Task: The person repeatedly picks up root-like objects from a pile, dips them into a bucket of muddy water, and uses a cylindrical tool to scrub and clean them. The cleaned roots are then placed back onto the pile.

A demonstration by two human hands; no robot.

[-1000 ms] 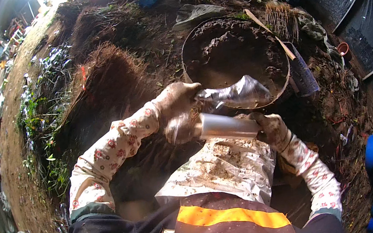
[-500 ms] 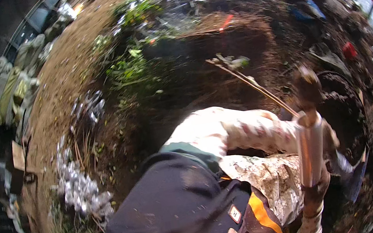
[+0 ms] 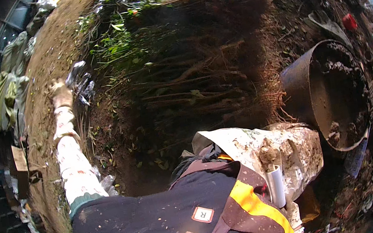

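Observation:
My left hand (image 3: 60,93) reaches far out to the left over the brown soil. Its fingers look spread, with nothing visible in them. Crumpled silvery plastic (image 3: 80,84) lies just beside it. At lower right, a white roll (image 3: 277,186) stands nearly upright, a muddy brown end (image 3: 268,154) sticking out of its top. Below the roll my right sleeve (image 3: 294,216) shows; the right hand seems closed around the roll's lower part, its fingers mostly hidden. Behind the roll, a mud-smeared pale sheet (image 3: 292,149) spreads over my lap.
Bare-stemmed plants with roots (image 3: 194,74) lie piled ahead, with green leafy stems (image 3: 115,42) at their far left. A large mud-filled bucket (image 3: 294,81) lies tilted at right. Rolled sacks (image 3: 5,95) line the far left, and a red object (image 3: 349,21) sits at far right.
My left hand has swung from beside the roll to the far left; the leafy stem at the roll is gone from there. The roll has come closer to my body. The bucket now shows fully.

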